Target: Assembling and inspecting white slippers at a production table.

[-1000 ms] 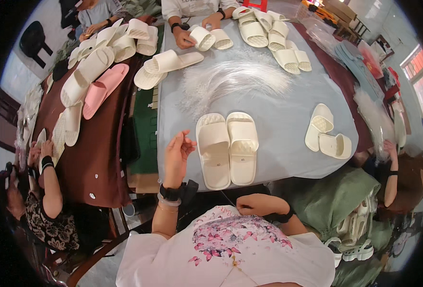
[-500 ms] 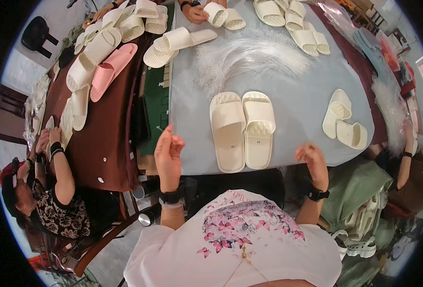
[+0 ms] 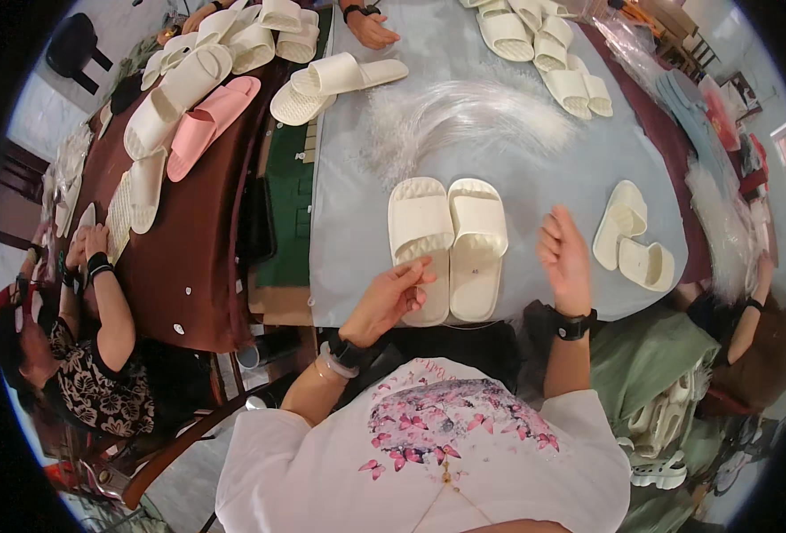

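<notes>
- Head view: the left slipper (image 3: 420, 222) and right slipper (image 3: 478, 249) lie side by side, soles down, near the front edge of the grey table (image 3: 349, 222), toes pointing away from the person.
- The left hand (image 3: 386, 299) is over the left slipper's heel end; whether it touches, I cannot tell. Thumb and forefinger stand close, the rest bent; whether anything thin is pinched there, I cannot tell.
- The right hand (image 3: 566, 258) is apart, just right of the right slipper, fingers curled narrow; no object shows in them, though the palm is hidden.
- A light hold on the heel rim should suit the left slipper best: the material looks soft, and a hard squeeze could dent it.
- The right hand would do well to come in low against the right slipper's outer edge, keeping both heels level.
- Leave the straps unpressed; they arch up and could crease.
- Clear strands (image 3: 468, 115) lie loose beyond the toes. They look easy to snag, so reach slowly.
- Small slippers (image 3: 619, 222) sit further right; best kept apart from this pair.
</notes>
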{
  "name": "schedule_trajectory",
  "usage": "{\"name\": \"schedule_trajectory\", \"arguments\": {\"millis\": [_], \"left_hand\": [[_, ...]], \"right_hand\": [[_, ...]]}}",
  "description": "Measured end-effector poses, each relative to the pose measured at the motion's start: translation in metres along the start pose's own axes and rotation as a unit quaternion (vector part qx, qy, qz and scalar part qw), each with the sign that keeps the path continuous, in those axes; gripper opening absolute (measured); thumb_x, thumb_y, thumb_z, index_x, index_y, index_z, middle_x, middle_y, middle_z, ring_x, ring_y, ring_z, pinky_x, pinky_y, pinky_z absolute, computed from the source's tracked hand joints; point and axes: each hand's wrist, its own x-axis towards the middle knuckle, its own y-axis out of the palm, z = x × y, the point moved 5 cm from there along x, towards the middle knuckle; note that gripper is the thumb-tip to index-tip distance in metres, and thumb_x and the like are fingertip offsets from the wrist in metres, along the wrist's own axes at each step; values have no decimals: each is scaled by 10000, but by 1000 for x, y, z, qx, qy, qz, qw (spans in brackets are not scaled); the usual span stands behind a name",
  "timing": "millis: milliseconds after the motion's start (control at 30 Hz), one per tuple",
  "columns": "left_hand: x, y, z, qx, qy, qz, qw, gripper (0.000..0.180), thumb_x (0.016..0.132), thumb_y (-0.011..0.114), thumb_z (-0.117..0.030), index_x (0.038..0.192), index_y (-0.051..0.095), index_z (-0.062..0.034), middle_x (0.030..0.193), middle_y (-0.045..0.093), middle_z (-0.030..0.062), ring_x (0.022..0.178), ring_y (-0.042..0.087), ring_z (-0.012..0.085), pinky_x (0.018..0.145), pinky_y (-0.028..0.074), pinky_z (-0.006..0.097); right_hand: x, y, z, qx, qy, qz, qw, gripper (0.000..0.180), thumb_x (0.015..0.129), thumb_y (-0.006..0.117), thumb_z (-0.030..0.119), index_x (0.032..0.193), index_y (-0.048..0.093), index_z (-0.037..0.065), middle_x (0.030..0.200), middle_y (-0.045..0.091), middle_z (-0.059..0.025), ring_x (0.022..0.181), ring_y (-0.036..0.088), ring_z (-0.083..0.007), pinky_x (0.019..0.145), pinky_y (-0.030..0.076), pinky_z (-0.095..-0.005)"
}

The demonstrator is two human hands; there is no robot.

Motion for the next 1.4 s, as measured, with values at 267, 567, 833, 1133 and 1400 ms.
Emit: {"name": "schedule_trajectory", "arguments": {"millis": [267,567,833,1133,1400], "left_hand": [[42,9,-7,-62,131,-26,989,184,900,446,-111,1018,518,11,850,551,30,669,473,77,606,400,197],[56,2,3,-50,138,-98,984,163,849,453,-39,994,520,-7,868,578,80,625,553,136,526,399,239],[66,-2,4,-50,106,-108,987,206,830,434,-15,1021,512,-21,904,590,74,663,572,143,544,397,248],[62,0,-1,-50,139,-101,984,184,832,439,1,985,540,-14,847,601,78,657,562,135,532,390,236],[71,0,4,-79,154,-102,980,158,828,460,0,960,545,-22,815,600,78,631,548,130,507,374,229]], "right_hand": [[79,81,-39,-636,-75,219,737,256,846,518,241,928,604,14,896,619,-95,839,580,-202,732,435,-299],[105,77,-95,-712,-27,328,621,275,827,518,253,965,610,34,930,621,-131,850,576,-239,754,438,-330],[113,69,-100,-606,126,311,721,297,778,581,152,1035,606,6,964,629,-93,900,562,-168,800,422,-265],[112,70,-97,-644,134,238,715,307,771,572,213,1003,620,17,903,628,-95,793,573,-162,712,441,-275],[114,69,-103,-717,47,272,641,404,786,564,326,1064,584,32,965,622,-151,839,582,-244,730,445,-315]]}}
